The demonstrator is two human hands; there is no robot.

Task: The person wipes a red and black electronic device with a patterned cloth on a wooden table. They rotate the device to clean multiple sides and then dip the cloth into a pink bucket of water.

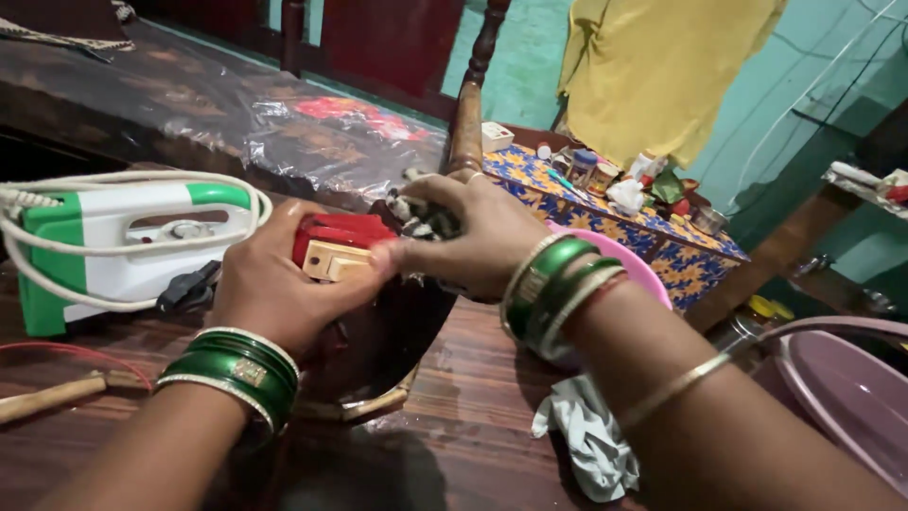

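Observation:
My left hand [279, 284] grips a dark clothes iron [378, 345] stood on its heel, fingers around its red top [331, 230]. A small pale block [328, 260] shows on the red part under my thumb. My right hand [473, 237] reaches over from the right and pinches at the same spot, fingertips touching the block, with a black-and-white braided cord [416, 210] bunched under its fingers. Both wrists wear green and gold bangles.
A white and green iron [123, 251] wrapped in its white cord lies at the left on the wooden table [473, 416]. A crumpled white cloth [586, 431], a wooden handle [47, 397], pink tubs [851, 388], and a cluttered patterned table [615, 213] surround it.

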